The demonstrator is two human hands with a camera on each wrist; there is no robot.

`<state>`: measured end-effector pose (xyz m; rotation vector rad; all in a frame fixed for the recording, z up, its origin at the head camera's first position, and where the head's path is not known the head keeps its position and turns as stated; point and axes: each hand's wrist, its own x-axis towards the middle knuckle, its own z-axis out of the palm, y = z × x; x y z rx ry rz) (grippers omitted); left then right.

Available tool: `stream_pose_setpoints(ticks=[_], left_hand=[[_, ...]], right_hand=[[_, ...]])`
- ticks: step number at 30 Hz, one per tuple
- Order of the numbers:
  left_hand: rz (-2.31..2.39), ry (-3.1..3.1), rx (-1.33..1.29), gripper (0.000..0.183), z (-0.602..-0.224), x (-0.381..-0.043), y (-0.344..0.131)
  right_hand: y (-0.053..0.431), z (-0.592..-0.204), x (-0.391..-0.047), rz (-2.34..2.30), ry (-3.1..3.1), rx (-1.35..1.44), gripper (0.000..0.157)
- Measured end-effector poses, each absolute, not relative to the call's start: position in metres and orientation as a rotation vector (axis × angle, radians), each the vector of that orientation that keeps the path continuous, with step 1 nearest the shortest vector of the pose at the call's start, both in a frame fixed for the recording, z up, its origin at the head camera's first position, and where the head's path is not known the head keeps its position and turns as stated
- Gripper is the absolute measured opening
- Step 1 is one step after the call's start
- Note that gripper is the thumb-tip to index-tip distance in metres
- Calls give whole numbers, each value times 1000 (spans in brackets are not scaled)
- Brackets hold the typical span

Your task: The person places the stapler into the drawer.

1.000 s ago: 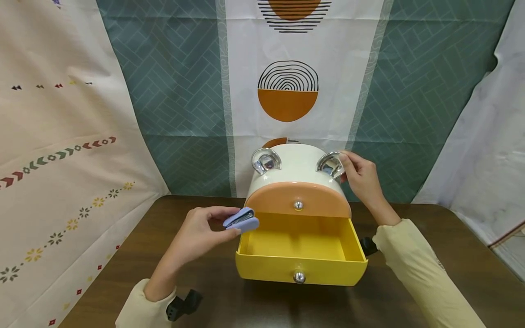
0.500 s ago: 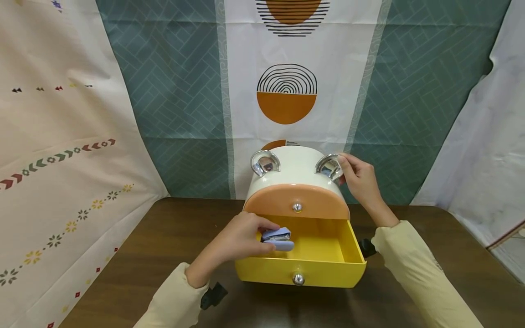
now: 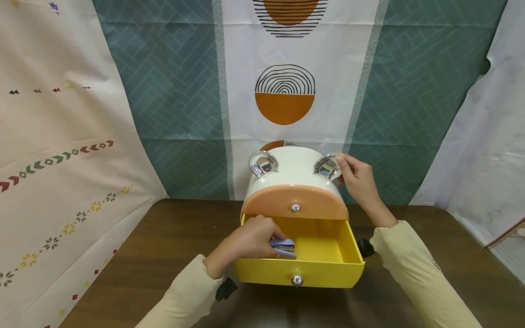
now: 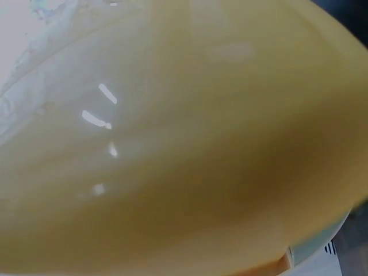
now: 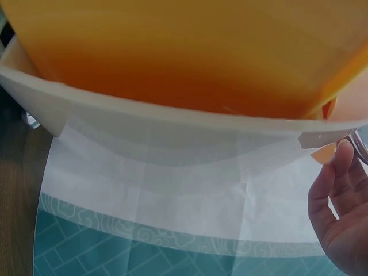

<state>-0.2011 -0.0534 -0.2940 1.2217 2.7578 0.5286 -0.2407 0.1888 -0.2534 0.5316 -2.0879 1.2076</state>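
A small lilac stapler [image 3: 284, 248] is pinched in my left hand [image 3: 255, 238], low inside the pulled-out yellow drawer [image 3: 301, 273], toward its left side. The drawer belongs to a white cabinet [image 3: 293, 166] with a closed orange upper drawer [image 3: 295, 200] and two silver ear-shaped pieces on top. My right hand [image 3: 361, 178] grips the right silver ear [image 3: 326, 166] between thumb and fingers; the right wrist view shows those fingertips [image 5: 344, 150] at the ear's edge. In the left wrist view the yellow drawer front [image 4: 190, 132] fills nearly everything, hiding the hand and stapler.
The cabinet stands on a dark brown table [image 3: 180, 237]. Behind it hangs a green and white patterned cloth [image 3: 176, 91], with a cream cloth [image 3: 61, 191] at the left and a pale cloth [image 3: 471, 150] at the right. A silver knob [image 3: 297, 280] sticks out from the drawer front.
My left hand has carried the stapler rightward from beside the cabinet, over the drawer's left side and down into it. My right hand has stayed on the ear.
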Motion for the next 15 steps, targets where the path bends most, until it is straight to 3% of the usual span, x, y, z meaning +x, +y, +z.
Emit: stream_pose_setpoints(ticks=[15], left_hand=[[478,2720,1092,19,-297,-204,-47]], right_hand=[[189,-254,-241,1218,-2078,526,24]])
